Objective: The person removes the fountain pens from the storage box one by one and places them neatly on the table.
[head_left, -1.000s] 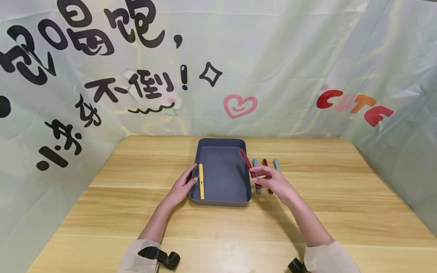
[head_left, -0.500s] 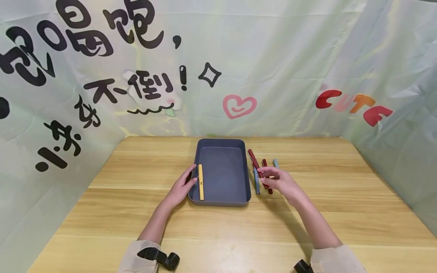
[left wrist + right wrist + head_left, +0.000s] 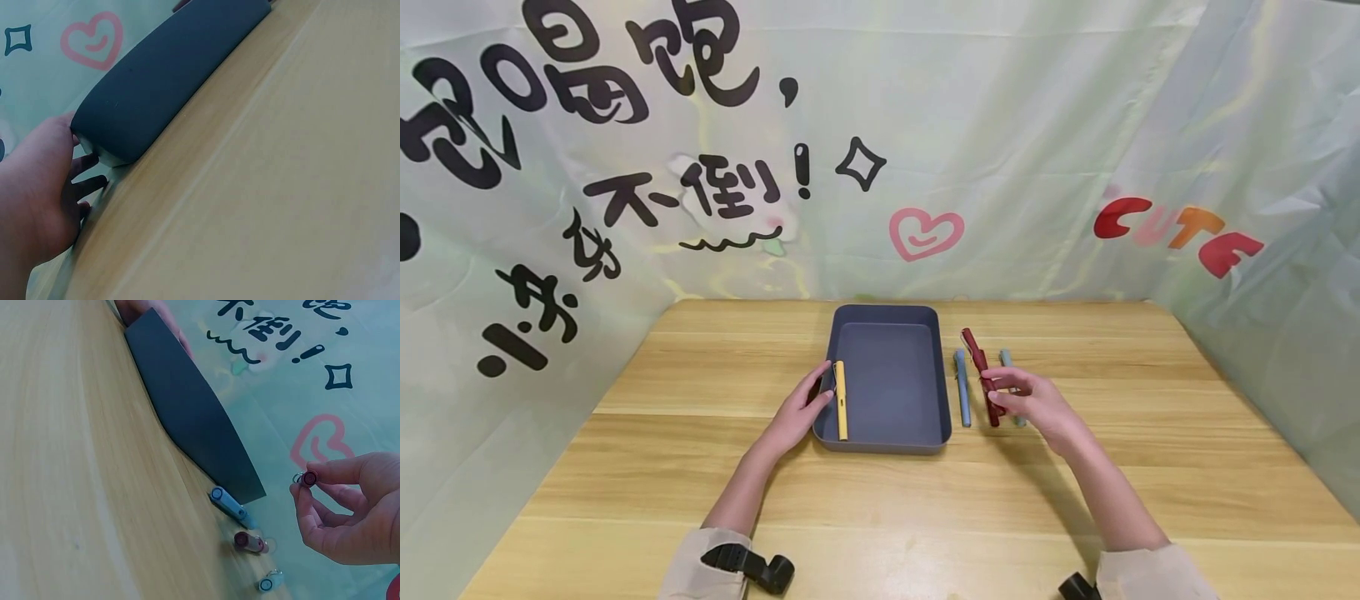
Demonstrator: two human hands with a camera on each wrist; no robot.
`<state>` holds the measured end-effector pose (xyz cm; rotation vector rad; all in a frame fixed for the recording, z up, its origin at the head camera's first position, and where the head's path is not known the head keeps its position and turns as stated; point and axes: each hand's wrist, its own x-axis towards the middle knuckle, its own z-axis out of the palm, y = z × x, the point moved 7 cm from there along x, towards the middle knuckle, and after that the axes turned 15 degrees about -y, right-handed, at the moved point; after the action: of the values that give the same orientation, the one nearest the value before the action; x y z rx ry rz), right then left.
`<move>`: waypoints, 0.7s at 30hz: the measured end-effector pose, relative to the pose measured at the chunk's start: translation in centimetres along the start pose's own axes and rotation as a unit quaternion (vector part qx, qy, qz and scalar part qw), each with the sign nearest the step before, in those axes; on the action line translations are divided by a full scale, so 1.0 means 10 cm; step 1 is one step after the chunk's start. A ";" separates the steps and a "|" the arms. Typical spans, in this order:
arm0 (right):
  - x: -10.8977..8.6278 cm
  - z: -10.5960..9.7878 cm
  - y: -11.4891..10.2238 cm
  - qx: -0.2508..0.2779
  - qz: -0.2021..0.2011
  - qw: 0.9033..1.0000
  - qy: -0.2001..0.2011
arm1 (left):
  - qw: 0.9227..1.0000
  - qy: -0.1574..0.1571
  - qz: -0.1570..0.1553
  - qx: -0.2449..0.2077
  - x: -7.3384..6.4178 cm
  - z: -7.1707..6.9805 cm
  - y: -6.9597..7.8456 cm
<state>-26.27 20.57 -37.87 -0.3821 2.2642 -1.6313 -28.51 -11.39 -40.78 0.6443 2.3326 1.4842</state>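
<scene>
A dark blue-grey tray point(image 3: 891, 383) lies on the table, with a yellow pen point(image 3: 842, 400) along its left side. My left hand point(image 3: 793, 417) rests against the tray's left wall, thumb and index fingertip right at the rim; in the left wrist view the other fingers are spread beside the outer wall. Right of the tray, my right hand point(image 3: 1030, 404) pinches a dark red pen point(image 3: 972, 346) between thumb and fingers, tilted above the table. It overlaps a second dark red pen point(image 3: 250, 542) lying below. A blue pen point(image 3: 962, 387) lies left of that one, a light blue pen point(image 3: 269, 582) right.
The wooden table point(image 3: 865, 517) ends at a pale printed cloth point(image 3: 1000, 150) behind and at both sides. The cloth carries black lettering, a pink heart point(image 3: 927, 234) and a coloured word. Black wrist devices point(image 3: 752, 567) sit on both sleeves.
My right hand has carried the held red pen rightward, from over the tray's right rim to above the second red pen. My left hand and the tray have stayed in place.
</scene>
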 end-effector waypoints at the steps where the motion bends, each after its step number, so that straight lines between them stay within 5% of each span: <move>1: -0.01 -0.01 0.01 -0.002 0.000 1.000 0.000 | 1.000 -0.001 0.000 0.000 0.00 0.00 0.00; 11: -0.06 -0.15 0.10 -0.004 0.006 1.000 0.012 | 1.000 0.003 -0.005 0.006 0.01 -0.01 -0.03; 21: -0.13 -0.25 0.15 -0.013 0.020 1.000 0.020 | 1.000 0.018 0.002 0.016 0.14 -0.03 -0.38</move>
<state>-26.14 23.67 -38.39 -0.3106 2.3092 -1.6047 -30.67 -12.26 -44.16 0.6354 2.3872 1.4738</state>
